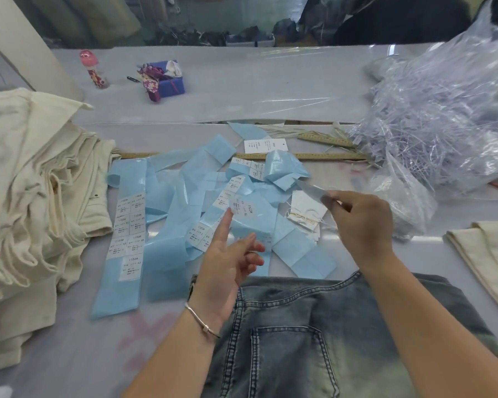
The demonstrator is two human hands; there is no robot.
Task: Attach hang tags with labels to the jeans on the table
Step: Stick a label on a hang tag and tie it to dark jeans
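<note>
Blue washed jeans (314,334) lie at the near edge of the table, back pocket up. Beyond them spreads a heap of pale blue backing strips (167,225), some carrying white size stickers. My left hand (227,265) is raised over the strips with its forefinger straight, and a white sticker (237,205) clings to the fingertip. My right hand (360,216) pinches a blurred, pale blue strip piece (311,189) between thumb and fingers. A small stack of white hang tags (306,214) with strings lies just left of that hand.
A tall pile of cream garments (32,196) fills the left side. A folded cream piece (489,254) lies at right. A clear bag of plastic fasteners (443,124) sits at the back right. Wooden rulers (308,156), a pink bottle (92,68) and a purple box (164,79) lie farther back.
</note>
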